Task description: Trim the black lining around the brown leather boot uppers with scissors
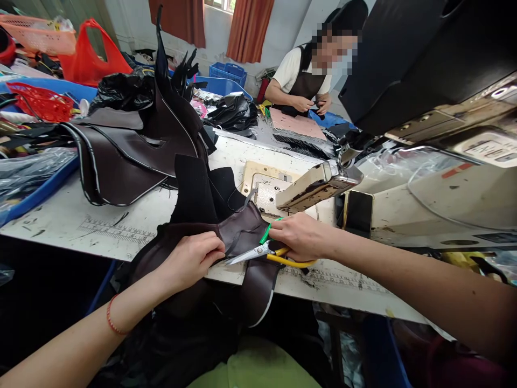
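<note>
By the left hand, whose thumb and fingers were closed in a pinch, the edge of a smooth dark brown leather piece with black flaps was held at the near side of the white sewing-machine table. By the right hand, curled around the handles, silver-bladed scissors with yellow and green handles were gripped, their tip being pointed left, near the pinched edge.

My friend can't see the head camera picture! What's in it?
A person's right hand holds metal scissors with yellow and green handles; the left hand pinches dark brown leather-like material at a white sewing table. Another person in a white top is beyond.
</note>
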A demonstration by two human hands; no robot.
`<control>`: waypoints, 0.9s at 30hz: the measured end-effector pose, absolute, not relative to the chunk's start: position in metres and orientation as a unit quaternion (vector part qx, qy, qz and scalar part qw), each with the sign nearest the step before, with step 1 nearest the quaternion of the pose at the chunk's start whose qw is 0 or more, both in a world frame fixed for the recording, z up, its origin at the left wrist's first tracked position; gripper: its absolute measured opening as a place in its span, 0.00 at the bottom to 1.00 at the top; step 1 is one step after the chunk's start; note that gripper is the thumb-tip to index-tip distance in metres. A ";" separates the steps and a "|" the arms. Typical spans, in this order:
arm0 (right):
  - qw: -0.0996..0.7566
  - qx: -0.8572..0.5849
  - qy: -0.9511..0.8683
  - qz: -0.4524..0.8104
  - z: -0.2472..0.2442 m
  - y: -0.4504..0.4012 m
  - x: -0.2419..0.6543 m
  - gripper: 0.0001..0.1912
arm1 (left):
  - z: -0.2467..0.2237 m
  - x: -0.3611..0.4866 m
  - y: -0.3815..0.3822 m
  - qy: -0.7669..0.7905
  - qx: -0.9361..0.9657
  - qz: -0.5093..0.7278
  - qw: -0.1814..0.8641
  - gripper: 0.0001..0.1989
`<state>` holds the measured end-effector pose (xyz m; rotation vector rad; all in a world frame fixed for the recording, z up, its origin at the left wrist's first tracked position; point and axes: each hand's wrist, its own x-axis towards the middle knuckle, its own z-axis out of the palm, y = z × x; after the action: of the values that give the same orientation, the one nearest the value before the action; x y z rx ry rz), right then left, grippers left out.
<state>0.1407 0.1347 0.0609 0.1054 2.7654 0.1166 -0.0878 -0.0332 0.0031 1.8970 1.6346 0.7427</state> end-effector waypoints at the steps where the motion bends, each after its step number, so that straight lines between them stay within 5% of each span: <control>1: 0.176 0.039 0.983 0.037 0.061 0.135 0.141 0.07 | 0.003 -0.088 -0.033 0.601 0.701 0.277 0.265 0.08; 27: 0.176 -0.001 0.983 0.048 0.067 0.143 0.119 0.05 | -0.004 -0.094 -0.034 0.564 0.705 0.330 0.275 0.08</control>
<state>0.1187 0.1427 0.0672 -0.0030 2.7841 0.1367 -0.0939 -0.0340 -0.0039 1.8946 1.5164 0.8867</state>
